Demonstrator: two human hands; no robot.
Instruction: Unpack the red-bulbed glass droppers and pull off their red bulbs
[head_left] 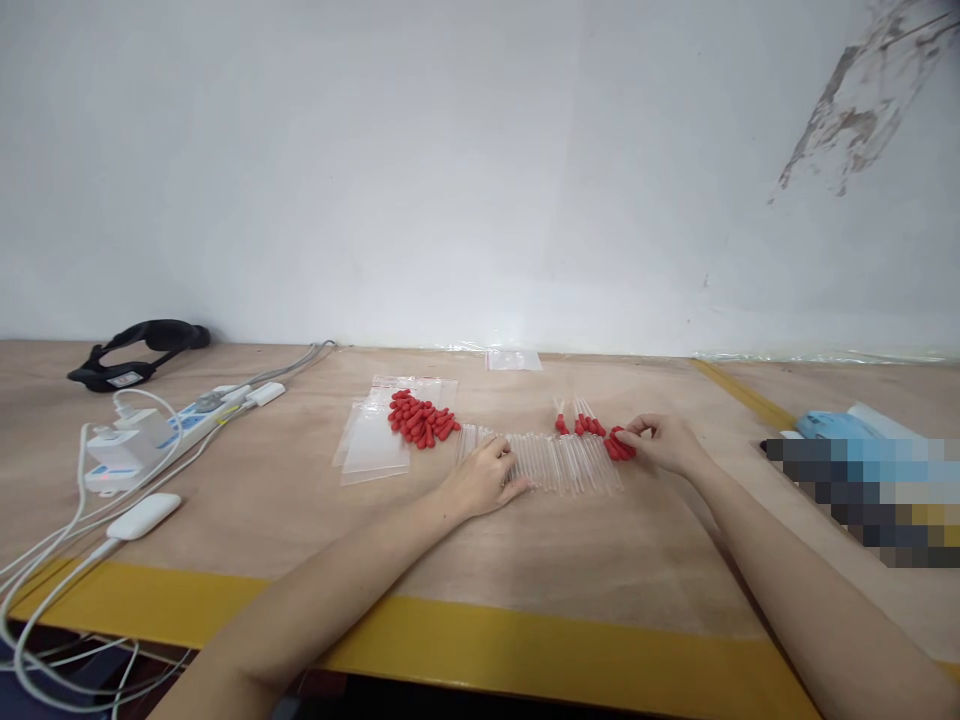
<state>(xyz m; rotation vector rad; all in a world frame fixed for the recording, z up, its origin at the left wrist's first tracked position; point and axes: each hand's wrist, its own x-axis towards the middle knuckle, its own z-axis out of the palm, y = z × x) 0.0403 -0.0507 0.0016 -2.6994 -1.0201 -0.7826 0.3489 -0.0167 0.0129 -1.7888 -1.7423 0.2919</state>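
Observation:
Clear thin tubes [555,462] lie side by side in a row on the wooden table. My left hand [484,478] rests over the left part of this row, fingers bent and thumb apart from them. Left of it, a heap of red rubber bulbs [424,420] lies partly on clear plastic bags [375,455]. Behind the row's right end are several droppers [589,425], tubes with red bulbs fitted, bulbs toward me. My right hand [660,442] pinches at the rightmost red-bulbed dropper [619,446] of this group; its tube is hard to make out.
A power strip [199,415] with white plugs and cables runs along the left, near a white oval device [145,516]. A black headset strap [142,350] sits behind. A small bag [514,361] lies by the wall. Blue packaging [840,427] is at right, partly pixelated.

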